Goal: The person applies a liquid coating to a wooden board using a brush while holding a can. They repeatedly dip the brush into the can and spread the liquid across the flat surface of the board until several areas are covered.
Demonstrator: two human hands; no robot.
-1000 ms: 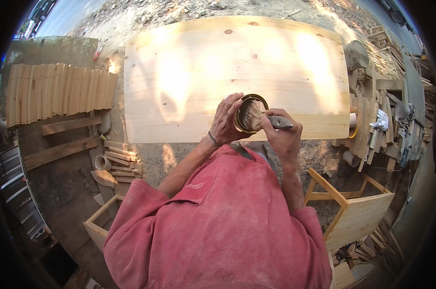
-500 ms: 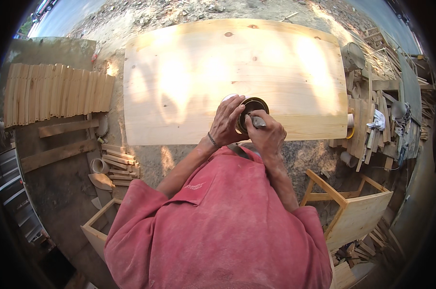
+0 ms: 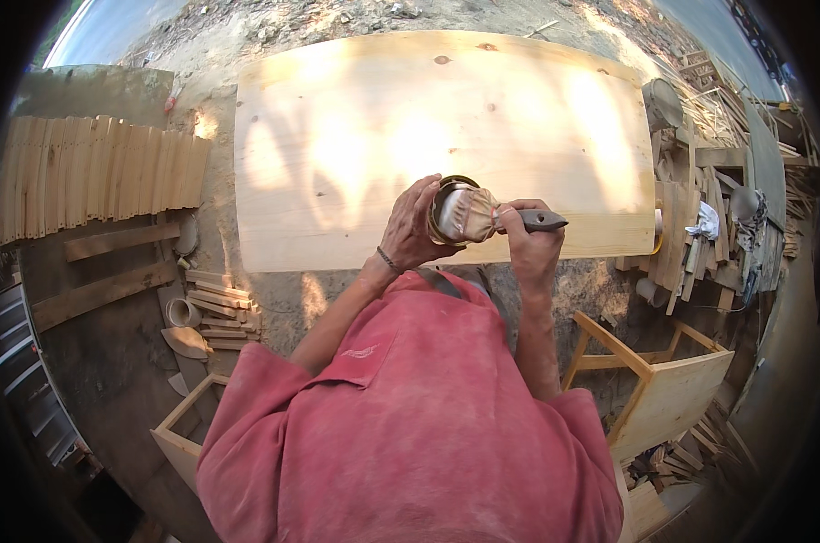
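Observation:
A round metal can [image 3: 436,237] stands at the near edge of a pale wooden panel [image 3: 510,136]. My left hand [image 3: 410,222] is curved round the can's left side and steadies it. In my right hand [image 3: 530,246] is a wide paintbrush [image 3: 476,215], gripped by its grey handle. Its pale head, with tan wrapping near the handle, lies tilted across the mouth of the can, the handle pointing right. The inside of the can is mostly hidden by the brush.
Planed slats [image 3: 102,172] lie in a row at left, above short wood pieces [image 3: 218,303] and a white bucket [image 3: 183,313]. On the right are piled offcuts [image 3: 677,213], a white rag [image 3: 705,220] and a wooden frame [image 3: 645,362]. A smaller frame [image 3: 185,418] sits at lower left.
The brush has come up out of the can and tipped over, its head now in view and its handle swung right. My right hand has shifted right; my left stays at the can.

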